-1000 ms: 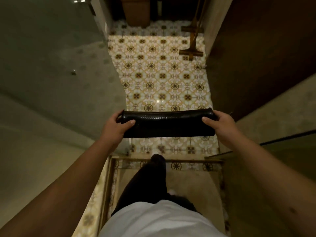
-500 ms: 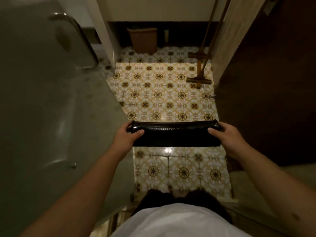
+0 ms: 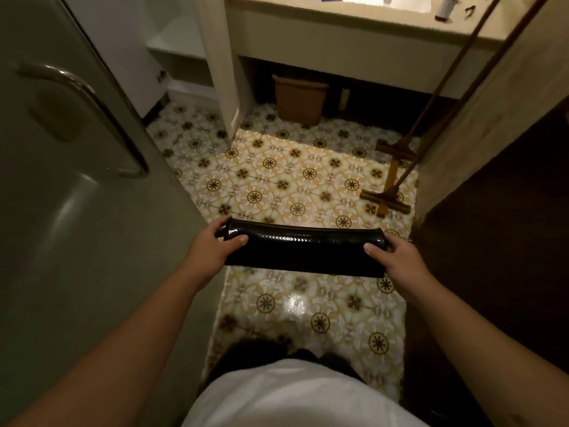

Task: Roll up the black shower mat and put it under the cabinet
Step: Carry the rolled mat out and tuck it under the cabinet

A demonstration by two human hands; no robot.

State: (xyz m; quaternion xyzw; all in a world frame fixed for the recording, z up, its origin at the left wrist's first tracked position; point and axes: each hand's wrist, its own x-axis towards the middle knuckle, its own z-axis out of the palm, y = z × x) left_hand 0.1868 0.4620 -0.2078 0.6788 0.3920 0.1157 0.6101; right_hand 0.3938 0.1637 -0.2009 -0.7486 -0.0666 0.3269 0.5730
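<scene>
The black shower mat (image 3: 304,249) is rolled into a glossy tube and held level in front of me, above the patterned tile floor. My left hand (image 3: 212,246) grips its left end, thumb on top. My right hand (image 3: 395,257) grips its right end the same way. The cabinet (image 3: 323,47), a pale vanity with a counter, stands ahead at the top of the view, with a dark open space beneath it.
A brown waste bin (image 3: 298,98) sits under the cabinet at the left. Two long-handled floor wipers (image 3: 386,203) lean at the right. A glass door with a metal handle (image 3: 92,118) fills the left. A dark wooden door (image 3: 492,226) is on the right.
I have moved forward across the tiles with the rolled mat held in both hands. The cabinet and its counter have come into view and the bin is closer.
</scene>
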